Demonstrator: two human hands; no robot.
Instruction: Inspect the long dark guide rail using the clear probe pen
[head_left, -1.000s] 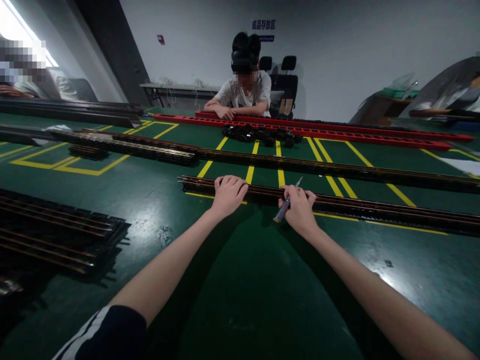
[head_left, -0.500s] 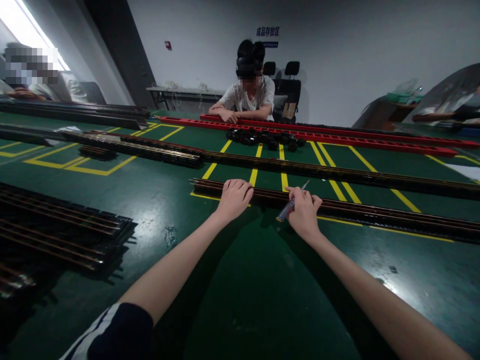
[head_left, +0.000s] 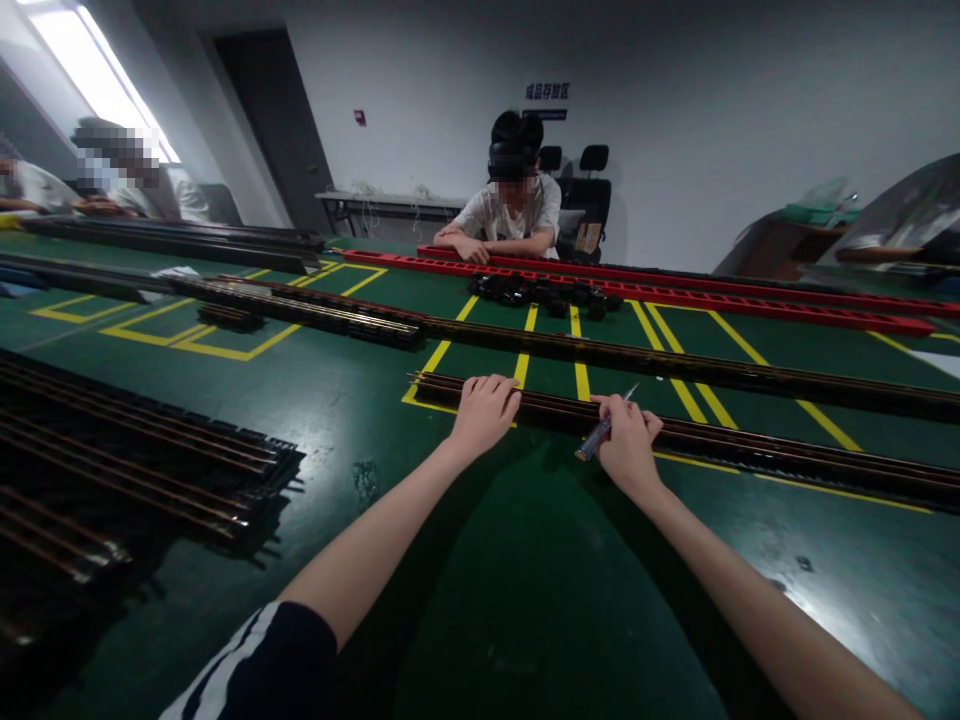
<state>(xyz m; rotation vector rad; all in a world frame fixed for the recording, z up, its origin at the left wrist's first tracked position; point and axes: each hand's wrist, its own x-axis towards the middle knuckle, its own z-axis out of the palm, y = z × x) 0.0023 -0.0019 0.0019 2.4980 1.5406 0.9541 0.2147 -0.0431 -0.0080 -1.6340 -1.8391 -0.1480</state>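
Observation:
A long dark rail [head_left: 555, 407] with thin copper-coloured rods along it lies across the green table in front of me. Over its left end my left hand [head_left: 487, 412] is curled, with the fingertips hidden behind the far side. Farther right, my right hand [head_left: 628, 445] holds a small screwdriver [head_left: 594, 440] with a see-through purplish handle. Its metal shaft points up and to the right, away from me. That hand also rests against the rail, its index finger stretched along the top edge.
Several similar dark rails [head_left: 150, 450] lie at the left. Another long rail [head_left: 525, 345] runs parallel behind mine. Beyond it are black parts [head_left: 540, 293] and red slotted rails [head_left: 675, 290]. A person [head_left: 517, 215] leans on the far edge; others sit at far left.
My view has tilted up and turned left, so everything sits lower and farther right in the picture. Both hands keep about the same places on the rail.

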